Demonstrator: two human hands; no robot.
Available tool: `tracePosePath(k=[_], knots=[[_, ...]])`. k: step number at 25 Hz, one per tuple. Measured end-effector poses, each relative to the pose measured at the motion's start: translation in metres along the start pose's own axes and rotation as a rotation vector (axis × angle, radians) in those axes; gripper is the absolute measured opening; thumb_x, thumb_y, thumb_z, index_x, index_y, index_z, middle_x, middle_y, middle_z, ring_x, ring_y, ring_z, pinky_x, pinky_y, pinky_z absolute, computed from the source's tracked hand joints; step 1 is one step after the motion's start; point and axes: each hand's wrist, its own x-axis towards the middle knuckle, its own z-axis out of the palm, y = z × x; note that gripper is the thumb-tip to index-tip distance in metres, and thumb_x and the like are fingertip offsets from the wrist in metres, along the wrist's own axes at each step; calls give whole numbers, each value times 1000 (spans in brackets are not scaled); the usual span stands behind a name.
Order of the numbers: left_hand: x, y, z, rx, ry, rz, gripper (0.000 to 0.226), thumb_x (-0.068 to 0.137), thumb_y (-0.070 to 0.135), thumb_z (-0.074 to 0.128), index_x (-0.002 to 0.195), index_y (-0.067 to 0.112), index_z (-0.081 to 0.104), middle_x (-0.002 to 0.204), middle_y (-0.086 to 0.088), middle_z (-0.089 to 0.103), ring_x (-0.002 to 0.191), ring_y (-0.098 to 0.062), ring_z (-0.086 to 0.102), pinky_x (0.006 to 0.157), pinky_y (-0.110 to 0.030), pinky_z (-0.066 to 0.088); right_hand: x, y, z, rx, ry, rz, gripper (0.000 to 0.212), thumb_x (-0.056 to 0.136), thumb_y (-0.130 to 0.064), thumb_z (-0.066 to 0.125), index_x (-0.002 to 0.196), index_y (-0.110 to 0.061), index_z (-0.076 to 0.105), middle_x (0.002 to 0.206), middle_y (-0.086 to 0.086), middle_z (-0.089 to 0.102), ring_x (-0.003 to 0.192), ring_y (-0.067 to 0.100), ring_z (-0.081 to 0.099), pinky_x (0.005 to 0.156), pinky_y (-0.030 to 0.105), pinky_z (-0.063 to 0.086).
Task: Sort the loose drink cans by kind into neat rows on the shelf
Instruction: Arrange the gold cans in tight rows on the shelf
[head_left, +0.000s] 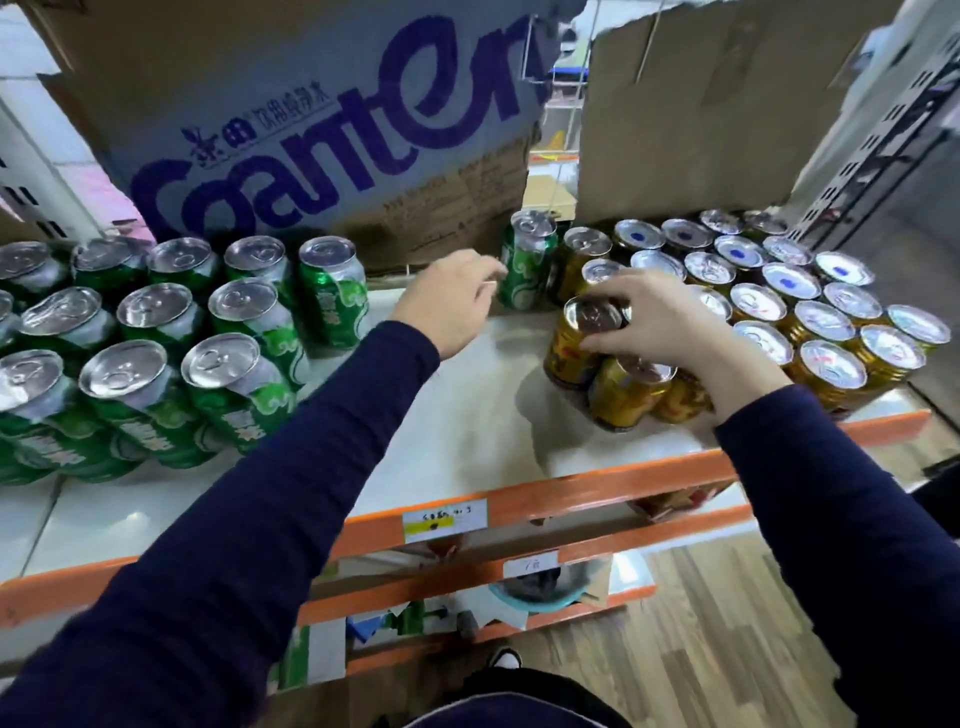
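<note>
Our left hand (451, 300), fingers apart and empty, hovers just beside the stray green can (525, 262) at the far middle of the shelf (467, 426); we should wrap its body and keep it upright, while our right hand (662, 318) clamps the top of a gold can (582, 340).

Bright overhead light, glare, warped edges

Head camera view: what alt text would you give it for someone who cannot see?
A person in dark sleeves sorts cans on a white shelf: the right hand grips a gold can beside the gold cans at right, while the left hand reaches toward a lone green can at the back. More green cans stand at left, cardboard boxes behind.
</note>
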Motion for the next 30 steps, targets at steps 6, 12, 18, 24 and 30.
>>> tracePosePath(k=[6, 12, 18, 24, 30], knots=[[85, 11, 11, 101, -190, -20, 52, 100, 13, 45, 148, 6, 29, 155, -14, 28, 142, -26, 27, 113, -26, 16, 7, 18, -3, 106, -83, -74, 63, 71, -36, 80, 127, -13, 61, 117, 10, 63, 107, 26, 56, 84, 28, 38], [107, 9, 16, 170, -261, -153, 62, 98, 39, 49, 147, 8, 30, 141, -18, 32, 120, -34, 46, 100, -35, 39, 12, 24, 0, 104, -92, -183, 59, 73, -32, 77, 127, -18, 61, 110, 10, 62, 104, 27, 53, 86, 31, 37], [80, 0, -13, 343, -182, -229, 62, 90, 57, 52, 124, 5, 52, 117, -17, 45, 99, -36, 55, 77, -37, 42, 24, 19, -5, 48, -168, -313, 59, 69, -23, 75, 125, -13, 62, 119, 4, 62, 113, 25, 49, 99, 27, 34], [28, -1, -59, 666, -150, -223, 70, 67, 84, 48, 79, 18, 68, 72, -1, 62, 69, -24, 58, 51, -25, 31, 43, -5, -11, 192, -124, -339, 62, 69, -15, 75, 129, -13, 59, 125, 5, 61, 114, 19, 54, 91, 16, 35], [-27, -13, -78, 698, -168, -226, 70, 64, 85, 50, 65, 16, 62, 63, -1, 59, 58, -21, 54, 49, -23, 28, 49, -61, -3, 195, -281, -387, 61, 68, -11, 76, 128, -13, 60, 122, 7, 61, 112, 21, 55, 98, 38, 44]])
